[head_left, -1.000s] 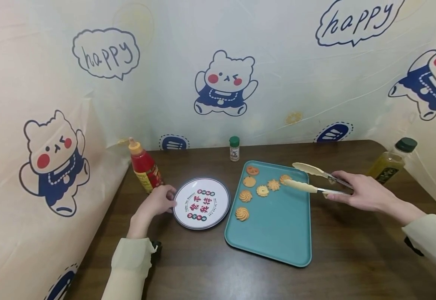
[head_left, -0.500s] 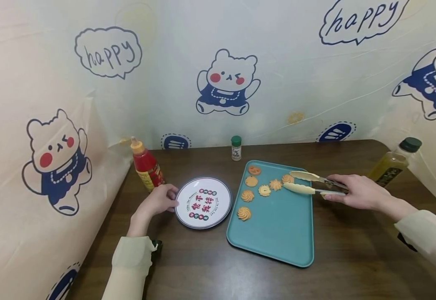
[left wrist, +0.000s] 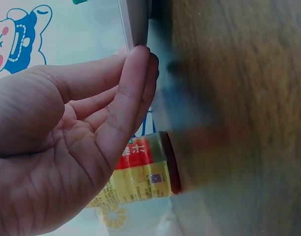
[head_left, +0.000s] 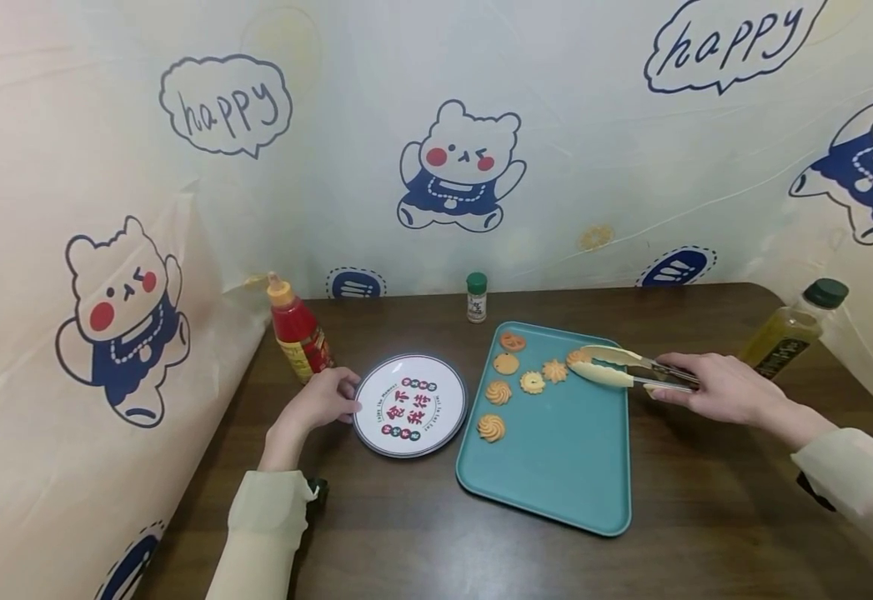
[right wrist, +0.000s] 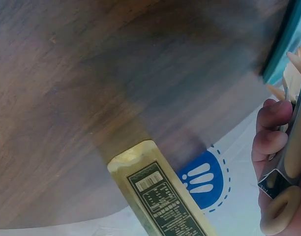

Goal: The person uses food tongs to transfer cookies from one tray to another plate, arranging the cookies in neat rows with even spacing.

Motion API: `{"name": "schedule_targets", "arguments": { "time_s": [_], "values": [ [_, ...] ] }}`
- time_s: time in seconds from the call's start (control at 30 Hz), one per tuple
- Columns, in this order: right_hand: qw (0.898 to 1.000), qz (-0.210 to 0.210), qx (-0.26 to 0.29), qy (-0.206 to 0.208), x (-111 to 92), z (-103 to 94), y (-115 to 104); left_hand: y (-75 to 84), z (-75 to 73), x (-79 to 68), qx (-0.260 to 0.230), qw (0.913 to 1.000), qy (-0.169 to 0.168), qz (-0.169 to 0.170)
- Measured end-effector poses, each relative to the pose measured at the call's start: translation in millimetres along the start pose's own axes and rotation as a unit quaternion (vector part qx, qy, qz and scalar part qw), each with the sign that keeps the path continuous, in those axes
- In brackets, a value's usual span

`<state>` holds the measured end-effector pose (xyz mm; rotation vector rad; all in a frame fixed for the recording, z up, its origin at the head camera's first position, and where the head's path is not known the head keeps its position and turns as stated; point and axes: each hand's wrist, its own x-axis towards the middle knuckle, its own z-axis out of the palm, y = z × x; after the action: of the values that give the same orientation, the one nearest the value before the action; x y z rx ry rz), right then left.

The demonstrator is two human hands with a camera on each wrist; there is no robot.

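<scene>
My left hand [head_left: 321, 400] pinches the left rim of a round white plate [head_left: 411, 454] with a dark edge and printed lettering. In the left wrist view, thumb and fingertips meet at the rim of that plate [left wrist: 135, 27]. On the right, my hand [head_left: 721, 387] grips metal tongs [head_left: 603, 374] with cream tips. The tips reach over the upper right of a teal tray [head_left: 549, 479], one on each side of a round cookie [head_left: 575, 357], which they partly cover. Several other cookies [head_left: 492, 427] lie along the tray's left side and across its upper part.
A red sauce bottle [head_left: 298, 333] stands behind my left hand. A small green-capped shaker [head_left: 477, 297] is at the table's back. An oil bottle [head_left: 789, 333] stands just beyond my right hand. A printed cloth [head_left: 316, 167] hangs behind the brown table [head_left: 421, 533].
The tong tips have moved slightly forward and closer together around the upper right cookie. My left hand keeps its hold on the plate, and the head view has shifted a little.
</scene>
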<state>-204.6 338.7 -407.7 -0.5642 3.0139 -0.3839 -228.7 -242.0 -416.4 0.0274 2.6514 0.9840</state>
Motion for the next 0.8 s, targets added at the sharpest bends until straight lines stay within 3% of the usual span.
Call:
{"name": "schedule_targets", "arguments": {
  "time_s": [0.2,0.4,0.8],
  "values": [
    [1.000,-0.001,0.009,0.022,2,-7.2,-9,0.2,0.6,1.4,0.002,1.0000,-0.001,0.003],
    [0.997,-0.037,0.025,0.055,18,-11.2,-33,0.1,1.3,2.2,0.005,1.0000,-0.002,0.000],
    [0.993,-0.097,0.057,0.042,65,2.1,-92,0.0,2.1,-0.3,0.003,1.0000,-0.003,0.001]
  ]
}}
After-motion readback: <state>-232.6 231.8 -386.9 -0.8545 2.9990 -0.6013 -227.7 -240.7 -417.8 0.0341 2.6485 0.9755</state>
